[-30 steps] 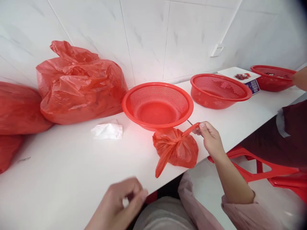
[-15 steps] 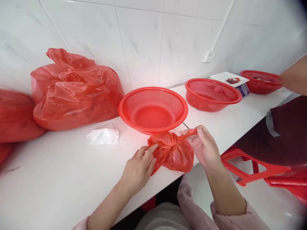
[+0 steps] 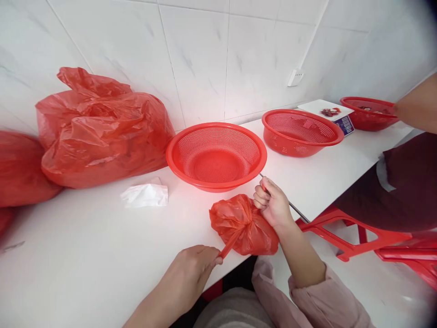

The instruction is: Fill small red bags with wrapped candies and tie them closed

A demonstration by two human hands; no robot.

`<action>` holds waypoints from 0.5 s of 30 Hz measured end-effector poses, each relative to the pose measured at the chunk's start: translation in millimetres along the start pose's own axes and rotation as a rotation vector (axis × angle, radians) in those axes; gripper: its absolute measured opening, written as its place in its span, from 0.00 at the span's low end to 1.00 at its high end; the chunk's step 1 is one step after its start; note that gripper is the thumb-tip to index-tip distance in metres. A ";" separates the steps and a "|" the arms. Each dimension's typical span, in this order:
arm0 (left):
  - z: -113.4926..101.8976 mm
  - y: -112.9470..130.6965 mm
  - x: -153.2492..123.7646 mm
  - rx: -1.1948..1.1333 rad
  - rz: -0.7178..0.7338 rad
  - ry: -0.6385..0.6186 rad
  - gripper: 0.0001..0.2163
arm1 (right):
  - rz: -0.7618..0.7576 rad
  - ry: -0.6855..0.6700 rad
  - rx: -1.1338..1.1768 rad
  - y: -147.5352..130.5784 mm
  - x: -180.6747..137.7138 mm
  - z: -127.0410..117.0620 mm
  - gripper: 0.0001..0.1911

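Note:
A small red plastic bag, tied with a knot in its middle, lies at the front edge of the white table. My left hand pinches one twisted end of the bag and holds it out toward the lower left. Closed in a fist around the other end is my right hand, at the bag's upper right. The bag's contents are hidden. Just behind it stands a red plastic colander with nothing visible inside.
Large full red bags stand at the left against the tiled wall, with a crumpled white tissue in front. To the right are another colander, a scale bearing dried red pieces, a red basin, a person's arm and red stools.
My left hand has gone from touching the bag's side to gripping one end and drawing it down-left. My right hand has closed into a fist on the other end.

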State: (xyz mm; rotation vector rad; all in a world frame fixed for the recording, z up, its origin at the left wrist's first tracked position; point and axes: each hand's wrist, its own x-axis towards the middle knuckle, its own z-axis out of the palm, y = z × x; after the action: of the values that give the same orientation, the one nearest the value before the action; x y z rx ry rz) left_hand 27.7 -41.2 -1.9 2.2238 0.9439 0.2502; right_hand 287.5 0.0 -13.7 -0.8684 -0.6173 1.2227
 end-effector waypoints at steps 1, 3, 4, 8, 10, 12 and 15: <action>-3.4 2.8 -5.5 -0.039 -0.017 -0.001 0.16 | 0.003 -0.010 -0.005 0.6 2.0 1.7 0.23; -13.1 9.0 -14.8 -0.158 -0.035 -0.008 0.16 | 0.003 -0.058 -0.024 0.5 1.5 9.6 0.23; -18.9 12.3 -18.2 -0.232 -0.024 0.000 0.16 | 0.002 -0.094 -0.037 0.5 -0.8 15.8 0.22; -36.4 20.5 -17.7 -0.635 0.117 0.103 0.14 | -0.005 -0.281 -0.112 4.3 -17.5 48.5 0.20; -36.9 19.1 -8.9 -0.908 0.136 0.163 0.16 | -0.064 -0.339 -0.193 5.2 -25.9 64.2 0.18; -33.8 15.3 1.5 -1.098 0.123 0.203 0.19 | -0.172 -0.380 -0.325 0.6 -32.2 76.8 0.15; -29.7 12.6 12.7 -1.101 0.073 0.233 0.23 | -0.340 -0.499 -0.511 -14.7 -36.1 92.0 0.10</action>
State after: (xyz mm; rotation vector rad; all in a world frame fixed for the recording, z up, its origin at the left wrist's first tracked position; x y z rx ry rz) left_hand 31.3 -22.8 27.3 1.2146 0.5940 0.8435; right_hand 212.4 -14.9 50.4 -0.8270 -1.4650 0.9798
